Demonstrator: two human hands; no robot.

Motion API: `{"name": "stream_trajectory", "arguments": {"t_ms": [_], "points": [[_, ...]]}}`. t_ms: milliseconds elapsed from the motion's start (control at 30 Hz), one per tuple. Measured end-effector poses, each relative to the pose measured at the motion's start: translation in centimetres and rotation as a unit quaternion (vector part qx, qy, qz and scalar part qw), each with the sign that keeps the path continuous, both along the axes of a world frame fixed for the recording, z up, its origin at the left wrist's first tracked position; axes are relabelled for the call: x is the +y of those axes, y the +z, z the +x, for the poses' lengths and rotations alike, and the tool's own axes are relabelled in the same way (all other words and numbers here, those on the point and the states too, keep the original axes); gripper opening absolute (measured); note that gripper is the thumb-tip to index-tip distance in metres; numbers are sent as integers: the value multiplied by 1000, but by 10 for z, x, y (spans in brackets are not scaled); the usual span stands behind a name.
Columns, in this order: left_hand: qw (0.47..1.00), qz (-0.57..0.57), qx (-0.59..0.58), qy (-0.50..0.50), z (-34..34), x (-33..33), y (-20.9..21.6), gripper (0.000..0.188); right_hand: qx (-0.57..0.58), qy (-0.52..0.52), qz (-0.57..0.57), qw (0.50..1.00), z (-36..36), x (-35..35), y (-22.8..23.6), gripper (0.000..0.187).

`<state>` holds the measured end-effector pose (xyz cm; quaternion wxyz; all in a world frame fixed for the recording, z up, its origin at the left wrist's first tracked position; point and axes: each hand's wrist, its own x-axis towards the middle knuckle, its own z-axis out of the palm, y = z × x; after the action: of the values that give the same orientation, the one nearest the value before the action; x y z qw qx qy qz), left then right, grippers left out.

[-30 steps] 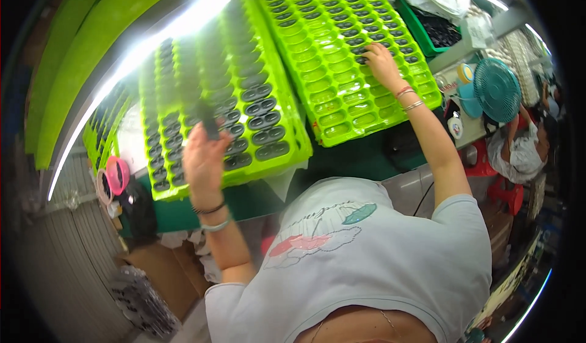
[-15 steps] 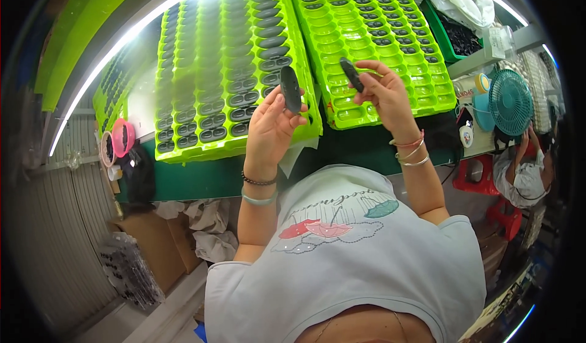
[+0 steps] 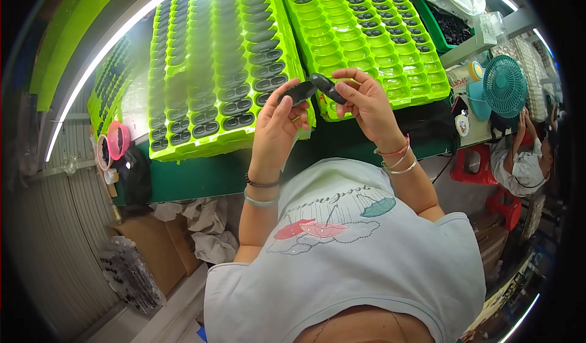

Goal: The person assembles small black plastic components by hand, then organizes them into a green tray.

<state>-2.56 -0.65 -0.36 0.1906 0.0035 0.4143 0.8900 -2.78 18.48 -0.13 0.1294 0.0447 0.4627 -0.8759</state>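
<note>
Between thumb and fingers, my left hand (image 3: 282,118) grips a dark oval plastic shell (image 3: 298,92). A second dark, curved plastic piece (image 3: 328,89) is pinched in my right hand (image 3: 365,106). The two pieces meet or overlap end to end in front of me; whether they are joined I cannot tell. Behind my left hand lies a lime-green tray (image 3: 220,142) with rows of dark oval pieces in its pockets. Behind my right hand, another lime-green tray (image 3: 390,89) has bare pockets in its near rows and dark pieces in the far ones.
A green bin (image 3: 430,19) of small black parts stands at the far right, near a teal fan (image 3: 505,86). Pink baskets (image 3: 118,140) sit at the left. Another person (image 3: 519,166) is at the right, beside a red stool (image 3: 473,167).
My hands have come closer together, and the two dark pieces, apart before, now meet. The left piece has tipped from upright to nearly level.
</note>
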Motion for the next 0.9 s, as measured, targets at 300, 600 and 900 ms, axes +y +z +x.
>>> {"name": "stream_trajectory", "arguments": {"t_ms": [300,600,900], "points": [[1000,-15,14,14,-3,-2,2,34,220,-60,247,942,8,-8,14,24],[977,-191,90,23,9,-1,2,18,414,-65,549,723,8,-12,28,32],[975,-174,133,-43,21,-6,-11,15,422,24,504,753,21,-37,32,35]]}}
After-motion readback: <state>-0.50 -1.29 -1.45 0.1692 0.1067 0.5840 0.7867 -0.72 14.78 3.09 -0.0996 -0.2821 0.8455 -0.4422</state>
